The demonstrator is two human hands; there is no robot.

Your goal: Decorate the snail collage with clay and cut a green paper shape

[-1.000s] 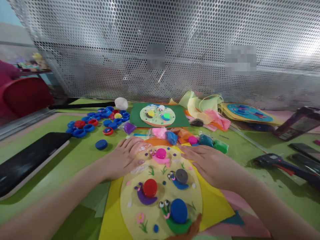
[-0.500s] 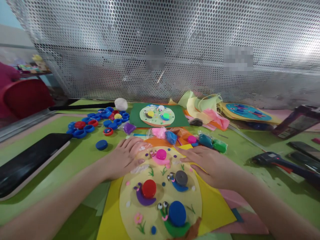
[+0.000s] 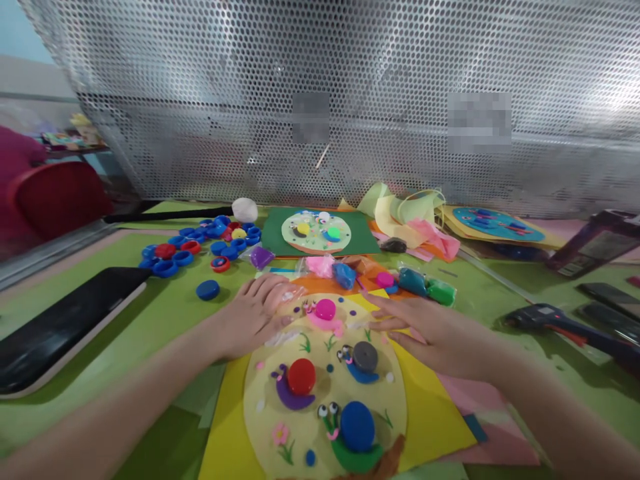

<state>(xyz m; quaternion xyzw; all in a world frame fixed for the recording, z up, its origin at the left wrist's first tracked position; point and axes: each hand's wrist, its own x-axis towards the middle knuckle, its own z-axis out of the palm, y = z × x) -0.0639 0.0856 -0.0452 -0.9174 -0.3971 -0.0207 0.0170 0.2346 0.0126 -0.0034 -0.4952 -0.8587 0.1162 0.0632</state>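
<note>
A pale yellow card disc (image 3: 320,353) on a yellow sheet (image 3: 425,407) carries snails of clay with bottle-cap shells: a pink snail (image 3: 325,312), a red-capped snail (image 3: 301,377), a grey-capped snail (image 3: 365,358) and a blue-capped snail (image 3: 357,427). Clay grass and a pink flower (image 3: 281,435) lie among them. At the disc's upper left edge rests my left hand (image 3: 253,319), fingers spread and slightly bent, beside a clear packet of peach clay (image 3: 285,297). My right hand (image 3: 423,333) is open over the upper right edge, fingers stretched; contact is unclear.
Blue and red cap rings (image 3: 183,257) lie at the left, near a black case (image 3: 70,327) and a loose blue cap (image 3: 208,289). Bagged clay (image 3: 345,275) and a second snail disc (image 3: 316,243) stand beyond. A glue gun (image 3: 545,320) is at the right.
My right hand has shifted slightly right, its fingertips farther from the pink snail. My left hand stays at the disc's edge. The whole view has moved a little.
</note>
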